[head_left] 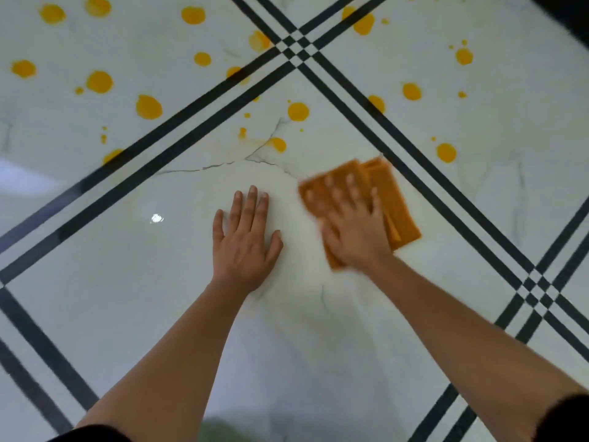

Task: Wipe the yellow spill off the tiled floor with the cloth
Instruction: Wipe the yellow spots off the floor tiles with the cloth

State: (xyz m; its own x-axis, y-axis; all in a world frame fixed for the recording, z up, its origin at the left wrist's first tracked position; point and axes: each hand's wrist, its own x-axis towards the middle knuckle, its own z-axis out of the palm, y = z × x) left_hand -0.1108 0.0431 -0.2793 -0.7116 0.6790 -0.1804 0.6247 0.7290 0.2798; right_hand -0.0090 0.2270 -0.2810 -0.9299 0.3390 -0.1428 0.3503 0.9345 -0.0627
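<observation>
A folded orange cloth [395, 199] lies flat on the white marble-look tiled floor [134, 282], right of centre. My right hand [353, 224] presses on it with fingers spread; hand and cloth are motion-blurred. My left hand [245, 240] rests palm-down on the bare tile just left of the cloth, fingers apart, holding nothing. Several yellow spill drops [149, 106] dot the tiles beyond both hands, from far left to far right. The nearest ones are a smeared drop [276, 144] ahead of my left hand and another drop [446, 152] to the right of the cloth.
Black double stripes [178, 145] cross the floor diagonally and meet at the top centre [294, 47] and at the right [537, 290]. A light glare spot [156, 218] shines left of my left hand. A dark edge [564, 14] fills the top right corner.
</observation>
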